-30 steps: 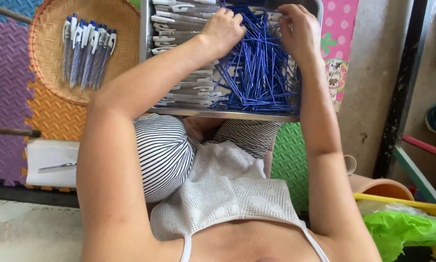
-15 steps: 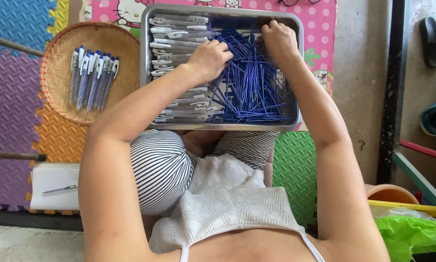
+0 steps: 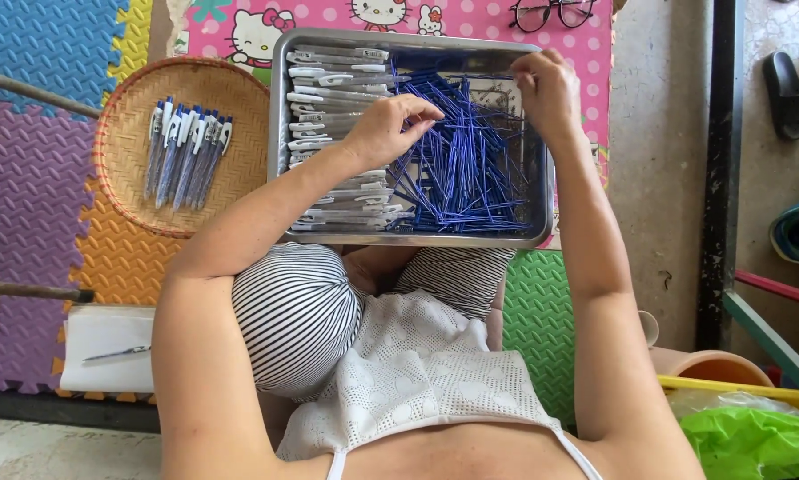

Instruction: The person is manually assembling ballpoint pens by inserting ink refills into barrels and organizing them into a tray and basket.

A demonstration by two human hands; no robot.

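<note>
Nearest the camera, at 6 o'clock, sit the person's white knitted top and striped knees (image 3: 297, 316), both forearms reaching up and away toward 12. At 8 o'clock a white sheet (image 3: 106, 351) lies on the foam mats with a slim grey tool on it; at 4 o'clock a green plastic bag (image 3: 755, 440) sits behind a yellow rim, beside a terracotta pot (image 3: 706, 364).

Further out, just past the knees, stands the metal tray (image 3: 279, 133). Its left half is stacked with grey-white pen barrels (image 3: 328, 80), its right half heaped with blue refills (image 3: 466, 169). The left hand (image 3: 386, 133) hovers over the seam between the two piles, fingers curled narrow with the tips pinched together; it seems to hold a thin part, though the view is too small to be sure. The right hand (image 3: 546, 93) is at the tray's far right corner, about 1 o'clock, fingers bent close and pinching the end of a blue refill that runs left from the fingertips.

At 10 o'clock, well apart from the hands, a round woven basket (image 3: 132, 191) holds a row of assembled blue-and-white pens (image 3: 186, 151). Farthest off, at 12 o'clock, a pair of glasses (image 3: 550, 13) rests on the pink cartoon mat (image 3: 328, 18), and a dark sandal (image 3: 786, 93) lies at 2 o'clock.
</note>
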